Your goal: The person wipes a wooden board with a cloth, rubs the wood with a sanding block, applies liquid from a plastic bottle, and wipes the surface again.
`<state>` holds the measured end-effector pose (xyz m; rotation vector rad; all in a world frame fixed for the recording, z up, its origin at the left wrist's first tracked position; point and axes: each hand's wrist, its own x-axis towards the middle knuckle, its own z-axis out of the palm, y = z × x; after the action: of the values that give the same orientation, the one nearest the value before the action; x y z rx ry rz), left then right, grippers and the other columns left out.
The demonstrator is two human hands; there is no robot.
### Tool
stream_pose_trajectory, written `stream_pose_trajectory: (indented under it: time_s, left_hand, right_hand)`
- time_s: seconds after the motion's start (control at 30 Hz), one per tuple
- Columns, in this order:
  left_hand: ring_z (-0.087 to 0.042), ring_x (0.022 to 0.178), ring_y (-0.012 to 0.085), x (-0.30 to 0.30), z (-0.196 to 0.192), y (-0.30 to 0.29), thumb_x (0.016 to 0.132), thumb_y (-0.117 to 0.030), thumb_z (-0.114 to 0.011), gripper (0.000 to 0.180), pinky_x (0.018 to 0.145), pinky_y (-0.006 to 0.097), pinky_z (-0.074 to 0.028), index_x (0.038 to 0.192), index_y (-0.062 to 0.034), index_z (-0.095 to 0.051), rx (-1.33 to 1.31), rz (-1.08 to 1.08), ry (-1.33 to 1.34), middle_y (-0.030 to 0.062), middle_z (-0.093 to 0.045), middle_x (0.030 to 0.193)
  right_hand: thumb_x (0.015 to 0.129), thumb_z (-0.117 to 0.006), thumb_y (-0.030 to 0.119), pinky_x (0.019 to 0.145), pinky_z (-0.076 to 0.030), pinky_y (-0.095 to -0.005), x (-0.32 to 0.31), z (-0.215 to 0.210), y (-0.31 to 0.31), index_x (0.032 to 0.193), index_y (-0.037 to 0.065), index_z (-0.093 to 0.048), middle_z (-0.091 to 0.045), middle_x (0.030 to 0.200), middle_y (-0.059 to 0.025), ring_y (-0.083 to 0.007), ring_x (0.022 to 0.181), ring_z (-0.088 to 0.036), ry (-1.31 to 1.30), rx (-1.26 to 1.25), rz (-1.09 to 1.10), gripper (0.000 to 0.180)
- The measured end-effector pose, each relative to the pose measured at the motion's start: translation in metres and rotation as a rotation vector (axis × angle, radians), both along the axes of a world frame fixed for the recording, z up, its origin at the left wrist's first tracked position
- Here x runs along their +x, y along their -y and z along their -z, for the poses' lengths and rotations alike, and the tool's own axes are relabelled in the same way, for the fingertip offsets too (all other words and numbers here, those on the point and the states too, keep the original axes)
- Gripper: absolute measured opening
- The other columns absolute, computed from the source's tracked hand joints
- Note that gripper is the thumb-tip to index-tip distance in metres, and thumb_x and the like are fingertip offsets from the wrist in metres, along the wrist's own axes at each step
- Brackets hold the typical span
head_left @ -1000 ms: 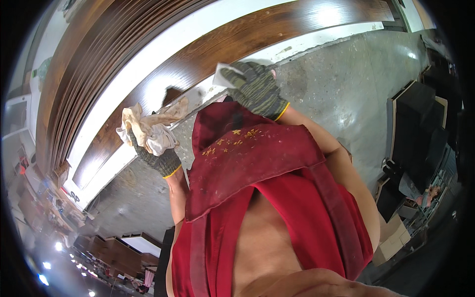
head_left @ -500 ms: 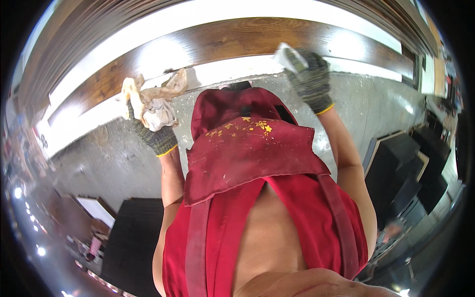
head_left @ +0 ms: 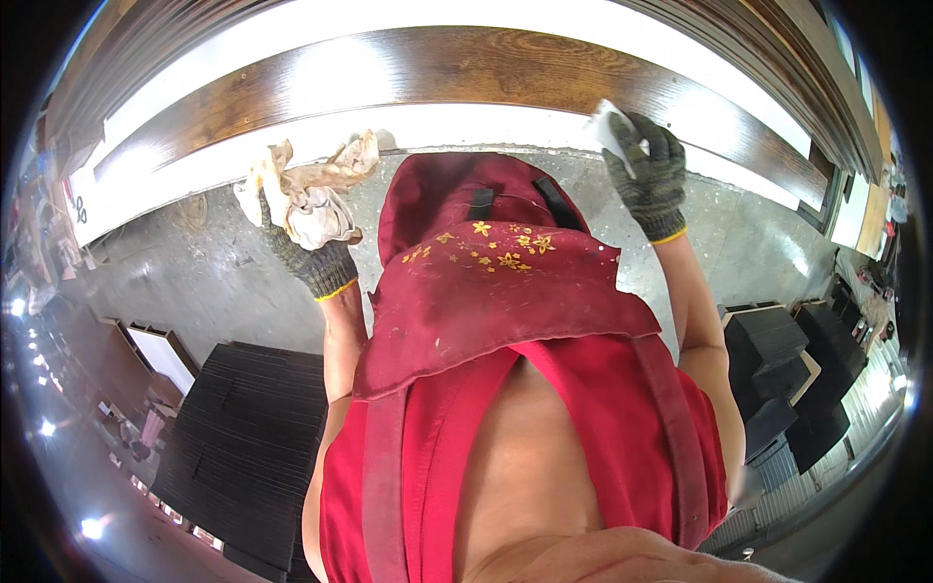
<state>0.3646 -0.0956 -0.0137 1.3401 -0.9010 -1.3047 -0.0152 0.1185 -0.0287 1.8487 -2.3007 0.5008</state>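
Note:
A long brown wood-grain board (head_left: 505, 73) with a glossy face lies across in front of me, on a white surface (head_left: 466, 119). My left hand (head_left: 316, 264), in a dark knitted glove with a yellow cuff, is closed on a crumpled, stained cream rag (head_left: 319, 216) near the white surface's near edge. Farther right, my right hand (head_left: 651, 185), gloved the same way, grips a thin white piece (head_left: 610, 134), perhaps folded cloth or paper. That piece is by the board's near edge; whether it touches the wood I cannot tell.
Long brown strips (head_left: 748, 49) run along the far side. Behind me to the left stands a black ridged stack (head_left: 243, 437), and black panels (head_left: 763, 345) are at the right. Grey concrete floor (head_left: 209, 301) lies between. My red apron (head_left: 486, 301) hangs forward near the white surface.
My right hand has moved to the right and slightly down with the white piece. My left hand still holds the rag, almost in the same place. The view has shifted a little.

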Motion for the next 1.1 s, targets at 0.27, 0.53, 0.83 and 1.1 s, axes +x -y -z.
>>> stream_pose_trajectory:
  time_s: [0.27, 0.53, 0.83, 1.1]
  left_hand:
    - [-0.059, 0.109, 0.0238, -0.007, 0.002, 0.023, 0.094, -0.019, -0.056, 0.042, 0.094, 0.037, -0.048, 0.132, -0.0021, -0.051, -0.296, 0.278, 0.437, 0.0117, -0.061, 0.125]
    - [-0.051, 0.119, 0.0276, -0.011, -0.013, 0.021, 0.080, -0.034, -0.065, 0.059, 0.107, 0.046, -0.035, 0.131, -0.0058, -0.055, -0.509, 0.358, 0.920, 0.0073, -0.063, 0.123]
    - [-0.052, 0.114, 0.0235, 0.002, -0.001, 0.029, 0.087, -0.023, -0.062, 0.053, 0.101, 0.038, -0.039, 0.134, -0.0035, -0.048, -0.242, 0.263, 0.479, 0.0099, -0.056, 0.127]
    - [-0.053, 0.107, 0.0221, -0.002, -0.001, 0.036, 0.090, -0.024, -0.060, 0.049, 0.094, 0.036, -0.041, 0.133, -0.0034, -0.049, -0.121, 0.164, 0.178, 0.0092, -0.058, 0.122]
  right_hand:
    - [0.084, -0.069, 0.028, 0.094, -0.047, -0.0454, 0.061, -0.002, 0.089, 0.137, 0.021, -0.058, -0.061, 0.122, -0.0093, -0.0283, 0.110, -0.059, 0.046, 0.134, -0.190, 0.054]
    - [0.089, -0.062, 0.031, 0.089, -0.048, -0.0459, 0.075, -0.006, 0.112, 0.141, 0.017, -0.052, -0.060, 0.125, -0.0062, -0.0279, 0.110, -0.059, 0.060, 0.182, -0.188, 0.054]
    - [0.078, -0.074, 0.030, 0.093, -0.046, -0.0422, -0.010, -0.004, 0.008, 0.132, 0.023, -0.062, -0.056, 0.123, -0.0062, -0.0271, 0.109, -0.054, -0.012, 0.138, -0.115, 0.056]
    - [0.079, -0.074, 0.025, 0.094, -0.046, -0.0422, 0.007, -0.001, 0.043, 0.133, 0.024, -0.063, -0.056, 0.129, -0.0055, -0.0260, 0.112, -0.054, -0.028, 0.246, -0.268, 0.055]
